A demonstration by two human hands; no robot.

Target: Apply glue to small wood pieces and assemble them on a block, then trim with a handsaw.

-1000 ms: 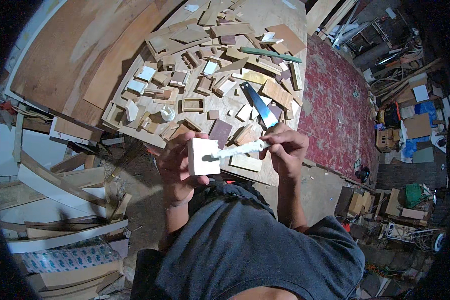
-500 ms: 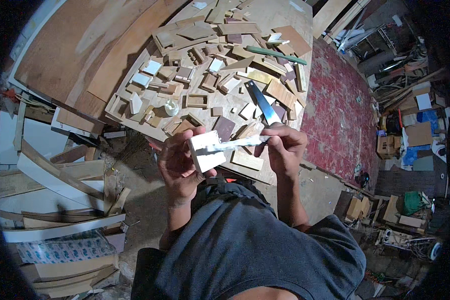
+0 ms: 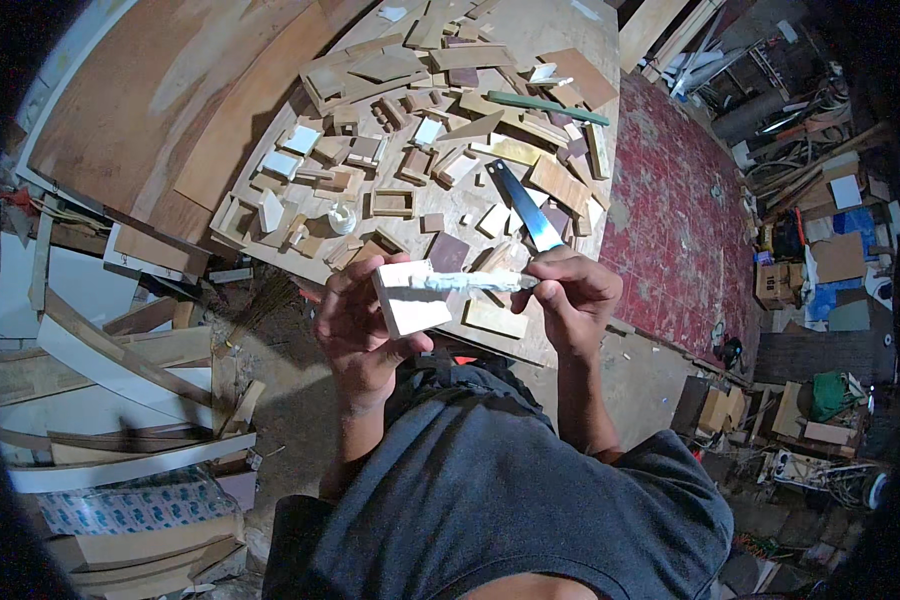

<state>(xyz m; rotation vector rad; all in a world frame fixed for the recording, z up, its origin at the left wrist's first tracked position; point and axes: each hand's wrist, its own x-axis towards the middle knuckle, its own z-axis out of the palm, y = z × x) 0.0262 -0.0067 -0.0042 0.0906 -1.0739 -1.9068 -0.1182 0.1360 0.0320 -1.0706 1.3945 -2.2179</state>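
Observation:
My left hand [image 3: 358,345] grips a small pale wooden block [image 3: 415,312] by its left side, tilted above the table's near edge. Between the thumb and fingers of my right hand [image 3: 578,298] is a thin stick [image 3: 485,281] coated in a white paste. Its far end lies over the block's upper edge and seems to touch it. Just beyond my right hand, a handsaw [image 3: 523,203] rests on the table with its handle end hidden. A small open jar [image 3: 341,217] with white contents stands on the table beyond my left hand.
The plywood table [image 3: 585,60] carries many small wooden boxes, offcuts and a green strip [image 3: 548,107]. Large wooden sheets [image 3: 150,110] lean at left, above stacked boards [image 3: 120,350]. Red flooring [image 3: 675,220] lies right of the table, with clutter and cardboard boxes [image 3: 775,285] beyond.
The stick has swung to lie nearly level, its coated end shifting up toward the block's upper edge. My right hand has moved slightly right; my left hand still holds the block.

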